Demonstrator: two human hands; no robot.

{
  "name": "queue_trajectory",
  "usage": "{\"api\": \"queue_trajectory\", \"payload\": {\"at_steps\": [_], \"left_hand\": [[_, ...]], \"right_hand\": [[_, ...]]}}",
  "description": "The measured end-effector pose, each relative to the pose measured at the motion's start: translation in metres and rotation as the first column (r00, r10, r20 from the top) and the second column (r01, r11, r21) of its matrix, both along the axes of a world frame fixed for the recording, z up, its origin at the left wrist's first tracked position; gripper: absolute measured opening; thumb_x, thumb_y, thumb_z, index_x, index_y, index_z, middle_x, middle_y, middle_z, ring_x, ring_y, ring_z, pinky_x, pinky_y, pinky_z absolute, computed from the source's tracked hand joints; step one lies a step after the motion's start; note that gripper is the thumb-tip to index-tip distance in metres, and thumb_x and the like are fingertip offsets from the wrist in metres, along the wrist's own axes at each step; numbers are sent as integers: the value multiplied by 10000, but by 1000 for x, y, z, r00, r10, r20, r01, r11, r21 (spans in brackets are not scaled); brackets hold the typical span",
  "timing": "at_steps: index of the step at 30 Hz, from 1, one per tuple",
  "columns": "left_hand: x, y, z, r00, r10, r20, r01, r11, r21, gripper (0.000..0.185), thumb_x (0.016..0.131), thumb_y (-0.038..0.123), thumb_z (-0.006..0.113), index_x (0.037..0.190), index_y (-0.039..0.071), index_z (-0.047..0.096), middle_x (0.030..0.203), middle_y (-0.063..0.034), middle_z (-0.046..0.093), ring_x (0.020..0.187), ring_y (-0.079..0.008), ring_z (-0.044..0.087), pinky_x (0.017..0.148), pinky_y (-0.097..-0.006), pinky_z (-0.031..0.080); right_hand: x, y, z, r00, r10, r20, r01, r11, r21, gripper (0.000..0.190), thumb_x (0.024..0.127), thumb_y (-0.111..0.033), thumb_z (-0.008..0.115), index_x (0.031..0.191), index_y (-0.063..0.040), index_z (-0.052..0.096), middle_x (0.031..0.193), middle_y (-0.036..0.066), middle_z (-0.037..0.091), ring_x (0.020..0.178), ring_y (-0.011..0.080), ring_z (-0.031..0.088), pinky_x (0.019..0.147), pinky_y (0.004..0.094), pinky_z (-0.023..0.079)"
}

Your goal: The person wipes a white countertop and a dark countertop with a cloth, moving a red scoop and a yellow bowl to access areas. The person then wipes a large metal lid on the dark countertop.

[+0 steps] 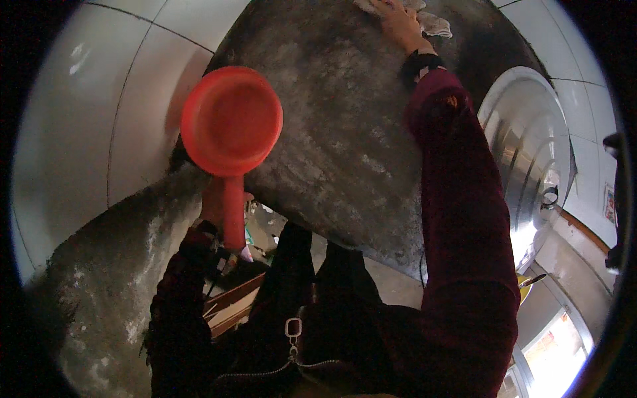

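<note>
My right hand [400, 25] presses on a pale, crumpled cloth [435, 25] at the far end of a dark grey concrete-like counter [333, 114]. Parts of the cloth stick out past the fingers on both sides. A red plastic dipper [231, 119] with a long straight handle stands out at the left, its round bowl over the counter's edge. Behind the handle is my left hand [214, 201], largely hidden; whether its fingers close on the dipper cannot be made out.
A large round metal lid or basin [522, 149] leans at the right of the counter. White wall tiles [144, 99] border the left side. Another stretch of grey counter [114, 278] lies at lower left, with wooden boards [236, 303] below near my legs.
</note>
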State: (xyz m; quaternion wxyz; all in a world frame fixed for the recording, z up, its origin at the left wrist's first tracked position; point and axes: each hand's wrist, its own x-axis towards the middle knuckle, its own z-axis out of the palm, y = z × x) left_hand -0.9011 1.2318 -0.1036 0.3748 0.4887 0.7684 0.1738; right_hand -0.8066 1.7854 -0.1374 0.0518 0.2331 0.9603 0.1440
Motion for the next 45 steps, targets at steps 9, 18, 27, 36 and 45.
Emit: {"api": "queue_trajectory", "payload": {"at_steps": [9,18,27,36,45], "left_hand": [[15,-5,-2,990,140,-5,-139,984,112,668,650,294,818,1193,46,519,1145,-133,548,1076,-290,521,916,-410,424],[9,-7,-6,994,103,-41,-99,992,82,615,671,299,823,1139,40,520,1026,-131,554,972,-300,534,842,-412,436],[2,-11,-15,996,51,-77,-46,997,58,632,665,259,868,1134,66,491,995,-45,515,942,-206,521,830,-348,437],[-18,-6,-19,953,-302,5,289,917,275,506,636,351,813,1063,121,670,1127,-175,565,1049,-392,490,867,-526,371],[25,23,44,963,267,-34,-269,947,-174,529,658,297,795,1092,72,595,1117,-182,561,1054,-370,528,875,-449,450]], "right_hand": [[45,-49,-4,900,164,-404,-233,964,-127,632,754,-62,619,1336,-270,485,1274,26,495,1142,259,491,904,401,415],[204,-230,27,895,94,-436,-287,868,-404,632,710,29,610,1264,-270,554,1282,38,476,1116,291,485,941,411,446],[356,-384,73,974,50,-221,-183,747,-639,663,737,21,595,1307,-309,516,1312,9,442,1119,286,458,957,440,440],[196,-274,43,853,262,-452,-492,690,-531,559,732,20,589,1203,-282,598,1328,-6,494,1165,281,461,986,420,412],[-13,-144,13,828,259,-497,-416,878,-236,606,745,-1,599,1273,-291,545,1289,-14,525,1043,283,533,928,381,461]]}}
